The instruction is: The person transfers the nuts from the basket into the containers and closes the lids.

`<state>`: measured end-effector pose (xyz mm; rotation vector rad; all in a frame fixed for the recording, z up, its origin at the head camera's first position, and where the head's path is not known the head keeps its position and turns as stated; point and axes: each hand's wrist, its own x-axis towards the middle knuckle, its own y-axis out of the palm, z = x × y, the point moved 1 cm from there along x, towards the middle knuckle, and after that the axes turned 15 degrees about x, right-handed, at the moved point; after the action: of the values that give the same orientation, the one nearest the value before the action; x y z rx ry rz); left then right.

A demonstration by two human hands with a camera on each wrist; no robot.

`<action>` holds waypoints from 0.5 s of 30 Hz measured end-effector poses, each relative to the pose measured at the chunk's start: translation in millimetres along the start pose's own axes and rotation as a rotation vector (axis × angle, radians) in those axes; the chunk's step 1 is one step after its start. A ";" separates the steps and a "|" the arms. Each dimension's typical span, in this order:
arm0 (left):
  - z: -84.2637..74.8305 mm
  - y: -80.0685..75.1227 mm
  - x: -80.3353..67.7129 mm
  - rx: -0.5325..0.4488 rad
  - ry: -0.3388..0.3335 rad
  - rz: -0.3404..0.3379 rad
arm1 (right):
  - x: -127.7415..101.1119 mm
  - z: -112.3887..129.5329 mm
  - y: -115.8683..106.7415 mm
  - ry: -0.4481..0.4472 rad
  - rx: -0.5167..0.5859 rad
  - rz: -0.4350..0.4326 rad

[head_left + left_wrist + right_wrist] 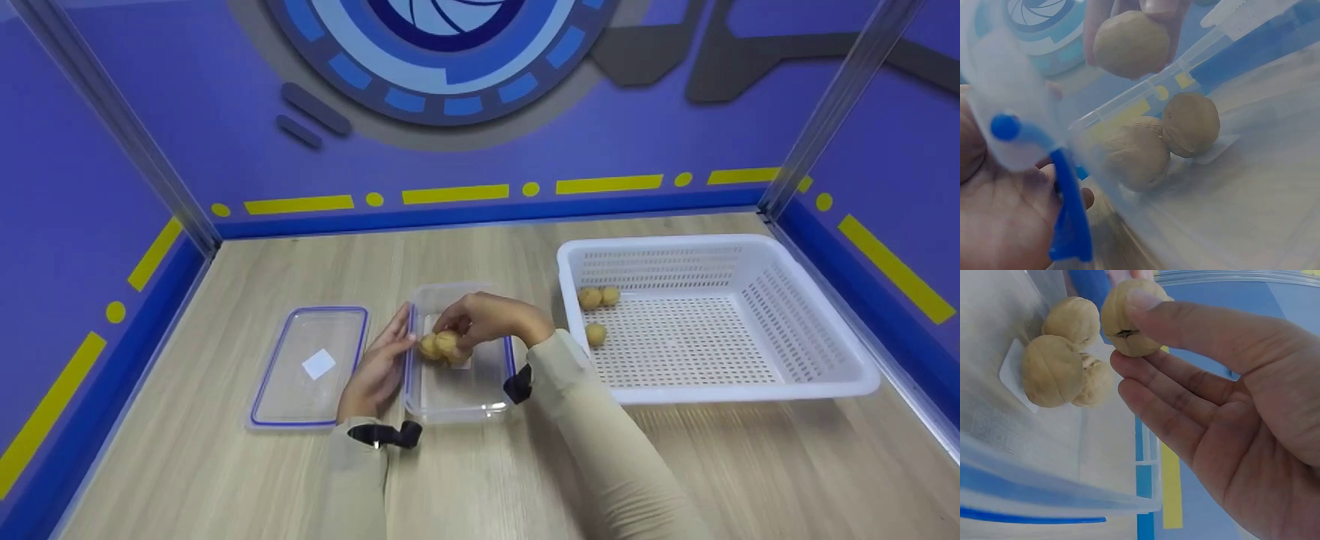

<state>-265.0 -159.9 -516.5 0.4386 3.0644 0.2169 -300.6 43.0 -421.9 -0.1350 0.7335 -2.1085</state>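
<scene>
My right hand (495, 319) pinches a walnut (1133, 318) between thumb and fingertips, over a clear plastic food box (457, 409). Its ring and little fingers stretch out loosely below the nut. Inside the box lie three walnuts, close together, one of them a walnut (1053, 371) near a small white label (1015, 371); two show in the left wrist view, including a walnut (1190, 125). My left hand (379, 367) lies along the box's left side with fingers extended, fingertips at the rim. A blue clip flap (1069, 208) overlaps its palm in the left wrist view.
On the left lies a clear lid (300, 337) with a blue seal and a white square label (319, 364). A white perforated basket (742, 392) stands at the right, holding three walnuts (596, 334) by its left wall. Blue panels (450, 165) enclose the table.
</scene>
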 end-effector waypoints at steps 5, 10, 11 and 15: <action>-0.2 0.8 -0.4 0.003 -0.013 -0.016 | 4.6 -2.8 3.3 0.034 -0.007 0.007; -0.3 1.5 -1.4 -0.010 -0.019 -0.021 | 8.3 -6.2 5.8 0.081 -0.018 0.014; -0.5 1.7 -1.6 -0.012 -0.021 -0.025 | 8.7 -6.3 6.2 0.091 -0.017 0.016; -0.8 1.7 -1.4 -0.014 -0.021 -0.030 | 10.4 -4.9 7.6 0.105 -0.015 0.025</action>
<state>-263.2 -158.7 -515.4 0.3908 3.0445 0.2313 -303.3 33.8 -431.8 -0.0226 0.8090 -2.0995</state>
